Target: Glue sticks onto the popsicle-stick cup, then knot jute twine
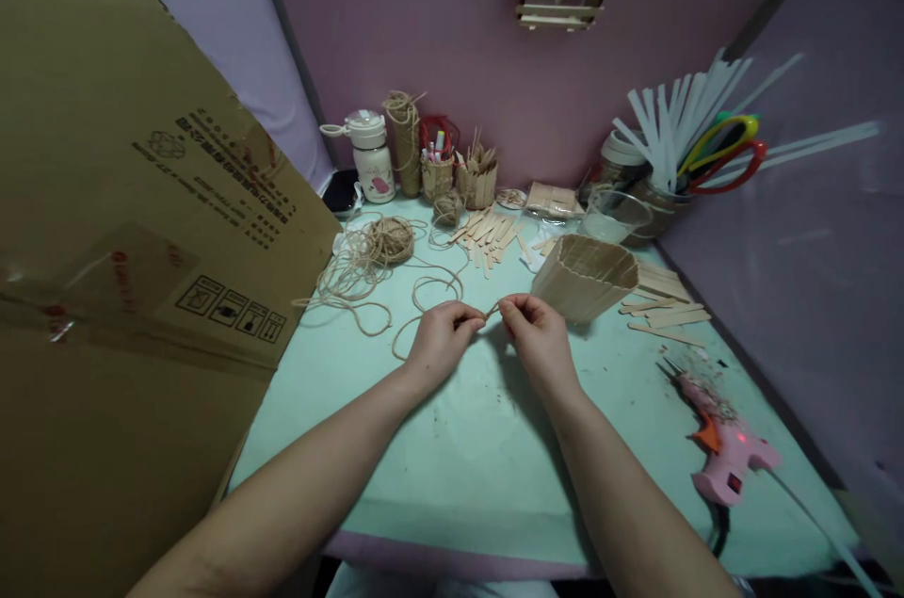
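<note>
Over the middle of the table, my left hand (446, 339) and my right hand (535, 334) face each other, fingertips pinched. Between them runs a short stretch of thin brown twine (492, 311), gripped at both sides. From my left hand the strand seems to loop back over the table. A ball of twine (390, 240) lies further off to the left, with loose tangled loops around it. Just beyond my right hand, a container made of wooden craft sticks (585, 280) rests on the table, leaning, its opening towards the right rear.
A pink glue gun (731, 457) with a lit red light lies at the right. Loose craft sticks (491, 235) are spread at the back, near a white bottle (371, 160). A big cardboard box (141, 202) walls off the left. Scissors (734, 167) stand among white glue sticks.
</note>
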A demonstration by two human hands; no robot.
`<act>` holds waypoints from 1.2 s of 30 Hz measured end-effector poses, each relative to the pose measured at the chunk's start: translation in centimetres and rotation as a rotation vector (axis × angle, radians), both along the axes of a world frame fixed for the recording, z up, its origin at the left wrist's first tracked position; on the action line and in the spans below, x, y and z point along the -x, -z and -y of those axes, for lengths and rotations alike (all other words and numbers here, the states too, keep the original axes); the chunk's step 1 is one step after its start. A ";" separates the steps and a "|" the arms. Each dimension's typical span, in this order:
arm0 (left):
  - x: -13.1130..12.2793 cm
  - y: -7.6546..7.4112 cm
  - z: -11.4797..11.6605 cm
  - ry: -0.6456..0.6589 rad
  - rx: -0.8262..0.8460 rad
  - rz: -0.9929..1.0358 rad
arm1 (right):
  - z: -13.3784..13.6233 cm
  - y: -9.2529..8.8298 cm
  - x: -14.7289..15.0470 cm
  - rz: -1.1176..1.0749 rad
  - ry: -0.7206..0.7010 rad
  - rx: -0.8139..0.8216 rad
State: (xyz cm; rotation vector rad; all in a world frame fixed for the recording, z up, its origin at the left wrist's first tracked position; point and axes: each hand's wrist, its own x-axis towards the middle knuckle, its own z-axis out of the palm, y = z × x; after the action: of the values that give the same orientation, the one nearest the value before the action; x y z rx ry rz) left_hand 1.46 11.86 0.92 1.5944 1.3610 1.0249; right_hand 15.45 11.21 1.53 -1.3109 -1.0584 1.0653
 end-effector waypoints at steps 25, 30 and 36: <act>-0.1 -0.6 -0.2 -0.011 0.162 0.345 | -0.2 0.4 -0.3 0.153 -0.215 -0.133; 0.3 -0.5 -0.6 -0.022 0.258 0.501 | -0.3 0.8 -0.2 0.165 -0.192 -0.109; 0.8 -1.3 -0.8 0.035 0.463 0.683 | -0.5 1.1 0.0 0.145 -0.172 -0.029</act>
State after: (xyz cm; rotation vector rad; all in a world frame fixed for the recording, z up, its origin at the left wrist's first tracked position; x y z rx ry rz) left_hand 0.63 12.63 2.22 0.8106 0.9870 1.0105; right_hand 15.50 11.67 0.44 -1.3068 -1.3100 1.0894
